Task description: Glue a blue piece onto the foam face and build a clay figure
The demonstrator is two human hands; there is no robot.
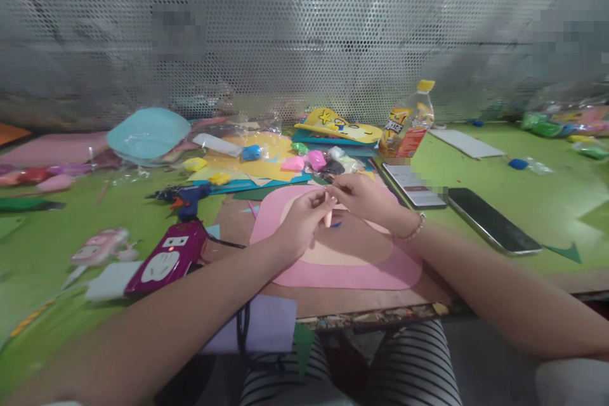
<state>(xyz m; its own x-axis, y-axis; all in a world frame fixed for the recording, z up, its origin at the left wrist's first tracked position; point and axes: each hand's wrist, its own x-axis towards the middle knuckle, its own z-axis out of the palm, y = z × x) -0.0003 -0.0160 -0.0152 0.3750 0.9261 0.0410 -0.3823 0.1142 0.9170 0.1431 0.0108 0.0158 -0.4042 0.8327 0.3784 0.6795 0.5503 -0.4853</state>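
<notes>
My left hand (304, 221) is closed, pinching a small peach-coloured strip (328, 217) that hangs down from the fingertips; whether it is clay or foam I cannot tell. Against it, with fingertips meeting the left ones, my right hand (364, 198) is also closed on the strip's upper end. Both hands are just above a pink rounded foam sheet (399, 274) with a peach-coloured shape (352, 250) lying on it. A small blue bit (335, 224) shows beneath the fingers.
Left of the sheet lie a blue glue gun (189, 203) and a magenta power strip (164, 260) with a black cord. Colourful clay lumps (316, 160) sit behind the hands. A bottle (406, 124) stands at the back. Two phones, a lit one (413, 185) and a dark one (492, 219), lie right.
</notes>
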